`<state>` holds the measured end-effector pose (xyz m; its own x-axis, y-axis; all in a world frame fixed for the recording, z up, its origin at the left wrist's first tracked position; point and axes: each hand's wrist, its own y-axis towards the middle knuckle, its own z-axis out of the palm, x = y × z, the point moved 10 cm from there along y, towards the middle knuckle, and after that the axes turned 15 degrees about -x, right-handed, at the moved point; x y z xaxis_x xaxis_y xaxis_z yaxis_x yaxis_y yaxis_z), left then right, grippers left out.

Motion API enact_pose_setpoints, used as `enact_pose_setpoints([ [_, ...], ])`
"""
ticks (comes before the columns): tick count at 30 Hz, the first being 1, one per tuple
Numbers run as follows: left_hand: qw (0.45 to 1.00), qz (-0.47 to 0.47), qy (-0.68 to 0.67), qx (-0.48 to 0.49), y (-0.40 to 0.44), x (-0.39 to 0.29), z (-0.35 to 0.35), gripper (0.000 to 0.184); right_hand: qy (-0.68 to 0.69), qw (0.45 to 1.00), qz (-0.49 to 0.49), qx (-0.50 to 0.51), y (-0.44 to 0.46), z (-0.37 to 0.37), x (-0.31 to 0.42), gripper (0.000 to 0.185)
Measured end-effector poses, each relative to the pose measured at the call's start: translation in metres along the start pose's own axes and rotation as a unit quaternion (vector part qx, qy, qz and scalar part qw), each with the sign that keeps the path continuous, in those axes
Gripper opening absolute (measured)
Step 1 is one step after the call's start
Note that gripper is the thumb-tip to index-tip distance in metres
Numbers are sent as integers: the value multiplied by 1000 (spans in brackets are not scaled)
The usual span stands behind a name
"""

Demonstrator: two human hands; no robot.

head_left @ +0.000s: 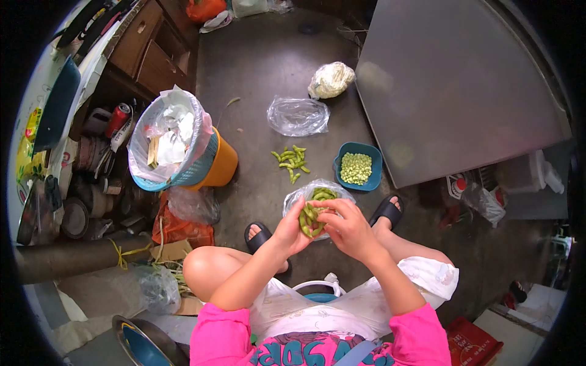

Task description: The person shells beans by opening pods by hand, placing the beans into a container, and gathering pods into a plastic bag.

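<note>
My left hand [288, 232] is cupped around several green edamame pods [312, 223], fingers closed on them. From the other side, my right hand [348, 229] has its bent fingers against the same pods, pinching at one; its fingertips are partly hidden. Beneath both hands, an open clear plastic bag [294, 198] holds more pods [323, 194]. Farther forward, a loose pile of pods [292, 160] lies on the floor. A square blue bowl [376, 160] to the right contains shelled beans [356, 168].
A lined trash basket [207, 149] stands at left beside an orange bucket [227, 160]. Ahead lie a crumpled clear bag [298, 116] and a tied pale bag [331, 80]. A large grey panel [452, 85] bounds the right. My sandalled feet flank the pods bag.
</note>
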<state>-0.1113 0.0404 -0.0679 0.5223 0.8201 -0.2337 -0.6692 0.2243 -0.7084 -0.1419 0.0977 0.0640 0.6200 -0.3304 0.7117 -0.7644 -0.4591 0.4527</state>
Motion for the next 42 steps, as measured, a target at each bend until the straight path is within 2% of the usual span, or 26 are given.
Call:
enact_pose_setpoints([
  [4,1000,18,21,4,-3,-3,6,37,-8,999,-7,30,-4,3,-6,20],
  [6,1000,2,-7,11,-3,-1,5,37,53,997,53,21,-6,2,-16,21],
  [10,999,16,51,10,-4,2,5,37,136,979,149,12,-11,3,-31,20],
  [13,999,13,28,20,-5,0,8,35,151,971,182,31,-15,4,-37,19],
  [19,998,34,-11,42,-4,-2,17,39,147,952,270,-4,-24,-1,-56,16],
  [21,996,59,-3,68,-9,-7,24,41,172,943,283,-18,-27,0,-61,15],
  [24,996,69,23,52,-6,-7,18,45,235,919,315,-39,-33,5,-68,13],
  [28,996,62,18,56,-9,-9,16,26,309,887,339,-58,-37,11,-74,10],
  [32,994,93,32,37,-11,-19,10,8,422,790,441,-59,-48,19,-78,10],
  [34,993,107,39,39,-9,-22,8,8,458,735,494,-71,-56,22,-84,12],
  [36,991,112,65,34,-7,-22,5,7,532,653,534,-81,-63,31,-83,14],
  [37,983,148,110,10,-7,-25,3,8,566,607,551,-86,-67,36,-82,14],
  [39,955,217,199,-39,-11,-29,4,10,606,550,570,-75,-73,46,-77,15],
  [40,953,218,207,-31,-12,-27,10,12,624,521,578,-70,-75,51,-73,15],
  [42,949,222,223,-16,-15,-23,22,15,624,511,589,-55,-79,58,-69,14],
])
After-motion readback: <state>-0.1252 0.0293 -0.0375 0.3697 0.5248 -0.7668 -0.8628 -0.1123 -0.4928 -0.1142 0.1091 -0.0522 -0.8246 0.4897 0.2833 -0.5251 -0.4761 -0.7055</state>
